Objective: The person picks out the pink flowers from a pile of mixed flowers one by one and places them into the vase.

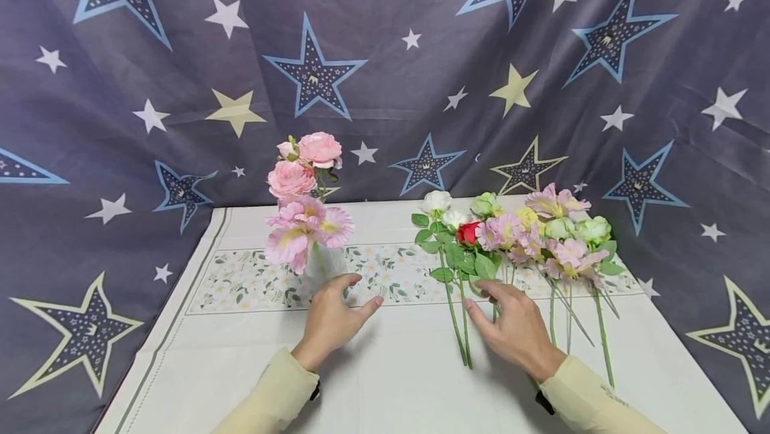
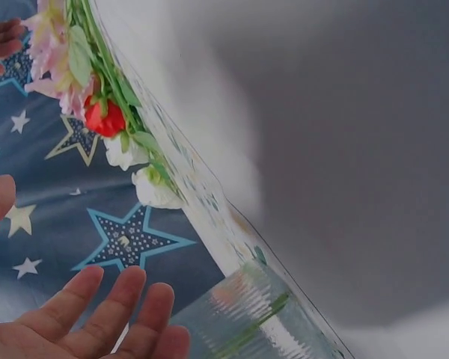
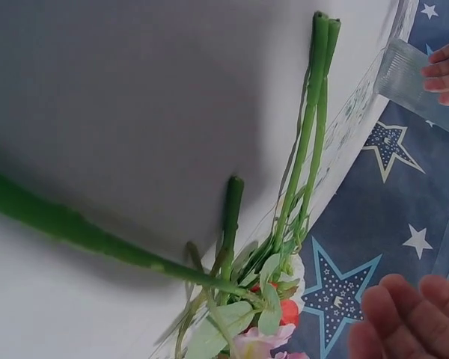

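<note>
My left hand [image 1: 337, 317] is beside a clear ribbed vase [image 2: 236, 314], its fingers relaxed and slightly spread, holding nothing. Pink roses [image 1: 293, 178] and a pink-lilac ruffled flower [image 1: 303, 230] stand in that vase. Over the loose stems on the right, my right hand [image 1: 517, 323] hovers with its fingers loosely bent and nothing between them. A red rose [image 1: 468, 233] lies just beyond its fingertips. To its left are two white roses [image 1: 436, 202] with long green stems [image 3: 312, 112]. Pink-lilac ruffled flowers [image 1: 571, 257] lie to its right.
A white tablecloth [image 1: 415, 387] covers the table, with a daisy-print band [image 1: 391, 280] across it. Pale green roses [image 1: 594, 229] and a yellow flower [image 1: 529, 217] lie in the right-hand row. Behind the table hangs a dark star-print curtain [image 1: 373, 39].
</note>
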Tool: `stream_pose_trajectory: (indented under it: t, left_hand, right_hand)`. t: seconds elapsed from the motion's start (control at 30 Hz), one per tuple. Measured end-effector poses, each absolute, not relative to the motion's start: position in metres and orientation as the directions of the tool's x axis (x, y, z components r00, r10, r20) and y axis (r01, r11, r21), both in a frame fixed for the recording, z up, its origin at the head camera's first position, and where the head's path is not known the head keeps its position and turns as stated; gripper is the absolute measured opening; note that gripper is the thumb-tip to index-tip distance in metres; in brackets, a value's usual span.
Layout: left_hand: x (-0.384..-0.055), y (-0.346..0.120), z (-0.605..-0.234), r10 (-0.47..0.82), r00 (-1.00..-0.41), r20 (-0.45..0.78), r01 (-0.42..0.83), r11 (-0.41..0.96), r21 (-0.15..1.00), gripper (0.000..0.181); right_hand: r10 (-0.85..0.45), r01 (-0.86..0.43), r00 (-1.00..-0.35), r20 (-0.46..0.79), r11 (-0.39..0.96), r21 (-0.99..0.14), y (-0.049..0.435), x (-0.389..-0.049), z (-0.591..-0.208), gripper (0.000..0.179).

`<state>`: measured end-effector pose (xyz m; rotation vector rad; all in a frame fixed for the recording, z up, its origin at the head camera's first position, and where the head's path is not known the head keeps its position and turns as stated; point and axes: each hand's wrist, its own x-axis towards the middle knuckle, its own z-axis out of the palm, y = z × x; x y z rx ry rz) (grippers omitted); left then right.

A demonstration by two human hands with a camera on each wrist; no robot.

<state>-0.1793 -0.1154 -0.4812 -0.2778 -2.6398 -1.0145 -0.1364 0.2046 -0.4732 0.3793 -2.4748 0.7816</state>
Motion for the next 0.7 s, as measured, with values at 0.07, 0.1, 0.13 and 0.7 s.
stream_pose_trajectory:
  t: [0.07, 0.1, 0.13, 0.7]
  left_hand:
    - [-0.179, -0.114, -0.482, 0.080, -0.936, 0.341, 0.285, 0.741, 0.608, 0.058]
    - [-0.178, -0.113, -0.482, 0.083, -0.937, 0.339, 0.285, 0.743, 0.605, 0.058]
    - [-0.178, -0.112, -0.483, 0.087, -0.937, 0.337, 0.286, 0.745, 0.603, 0.059]
    - [-0.173, -0.107, -0.487, 0.151, -0.939, 0.309, 0.313, 0.749, 0.584, 0.068]
  right_hand:
    - [-0.098, -0.394, -0.830, 0.550, 0.801, -0.451, 0.206, -0.136, -0.473, 0.037]
    - [-0.095, -0.391, -0.828, 0.553, 0.803, -0.449, 0.207, -0.137, -0.473, 0.036]
    - [-0.091, -0.389, -0.826, 0.556, 0.806, -0.446, 0.208, -0.137, -0.473, 0.036]
    - [-0.042, -0.311, -0.833, 0.552, 0.860, -0.404, 0.230, -0.150, -0.469, 0.034]
